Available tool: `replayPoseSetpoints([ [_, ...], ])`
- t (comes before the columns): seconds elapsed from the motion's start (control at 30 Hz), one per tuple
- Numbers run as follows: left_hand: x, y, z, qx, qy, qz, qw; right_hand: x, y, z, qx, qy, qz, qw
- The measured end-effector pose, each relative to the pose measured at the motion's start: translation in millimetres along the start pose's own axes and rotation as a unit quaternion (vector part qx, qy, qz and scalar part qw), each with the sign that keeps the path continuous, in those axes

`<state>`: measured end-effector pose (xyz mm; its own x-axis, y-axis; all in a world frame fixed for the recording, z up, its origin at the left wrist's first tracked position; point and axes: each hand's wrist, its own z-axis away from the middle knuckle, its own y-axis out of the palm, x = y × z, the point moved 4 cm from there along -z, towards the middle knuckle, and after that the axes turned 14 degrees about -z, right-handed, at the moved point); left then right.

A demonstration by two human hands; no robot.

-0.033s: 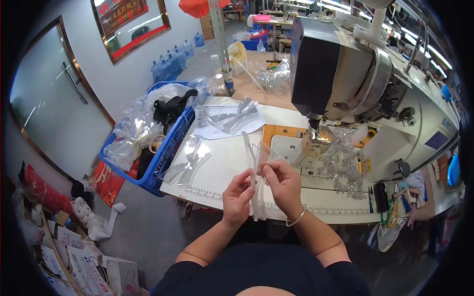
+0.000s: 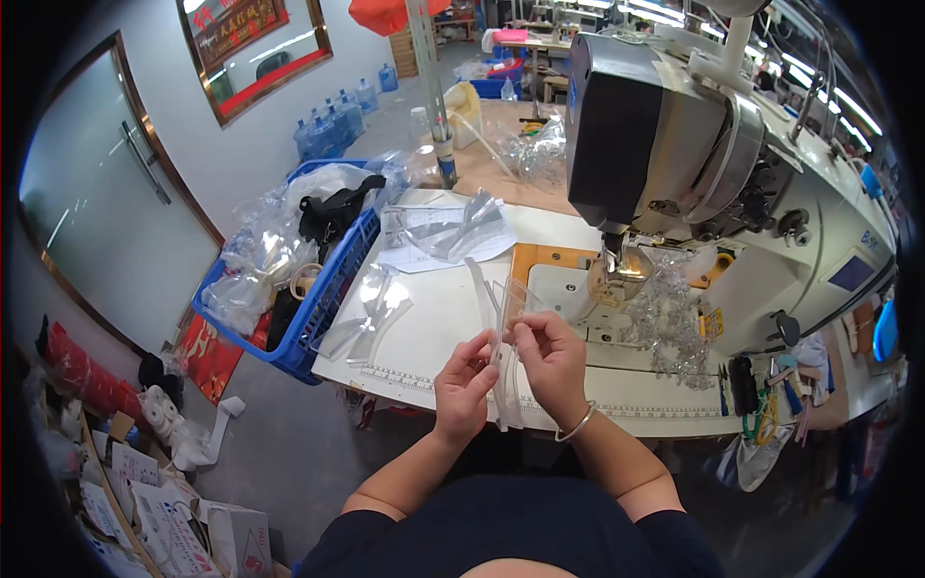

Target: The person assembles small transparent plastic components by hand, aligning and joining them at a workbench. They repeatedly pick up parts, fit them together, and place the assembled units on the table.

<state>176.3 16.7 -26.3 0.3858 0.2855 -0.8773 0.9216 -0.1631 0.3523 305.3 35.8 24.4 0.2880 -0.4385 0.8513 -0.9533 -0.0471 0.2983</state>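
Observation:
My left hand (image 2: 462,393) pinches a narrow translucent plastic strip (image 2: 478,281), which runs up past the fingers and hangs down toward the table's front edge. Close beside it, my right hand (image 2: 555,364) is closed on a clear plastic piece (image 2: 517,295) with straight edges. Strip and piece lie nearly side by side between the two hands; where they touch is hard to make out. Just beyond my right hand stands a sewing machine (image 2: 626,135), its needle area over a metal plate (image 2: 559,285). More clear strips (image 2: 371,318) lie on the white table to the left.
Clear plastic pieces (image 2: 453,231) rest on printed paper (image 2: 395,252) at the back. A blue basket (image 2: 332,294) of plastic bags and black material adjoins the table's left side. Tangled clear scraps (image 2: 665,323) lie right of the needle, with small tools (image 2: 742,385) at the right edge.
The plastic strip and the clear piece have shifted very slightly between my fingers. Both hands stay in almost the same place.

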Motion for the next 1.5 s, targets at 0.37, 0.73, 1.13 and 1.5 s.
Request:
replayPoseSetpoints([
  [0.37, -3, 2, 0, -0.001, -0.012, 0.002, 1.0, 19, 5, -7, 0.062, -0.098, 0.068, 0.991],
  [0.73, -1, 2, 1, 0.016, -0.007, 0.02, 1.0, 12, -1, -3, 0.051, -0.058, 0.045, 0.996],
  [1.13, -8, 1, 0, -0.012, 0.055, -0.133, 0.989, 6, 4, 1, 0.032, -0.038, 0.014, 0.999],
  [1.5, 12, -22, -21, 0.259, 0.001, -0.695, 0.671, -74, -76, 38, -0.019, 0.123, 0.193, 0.973],
])
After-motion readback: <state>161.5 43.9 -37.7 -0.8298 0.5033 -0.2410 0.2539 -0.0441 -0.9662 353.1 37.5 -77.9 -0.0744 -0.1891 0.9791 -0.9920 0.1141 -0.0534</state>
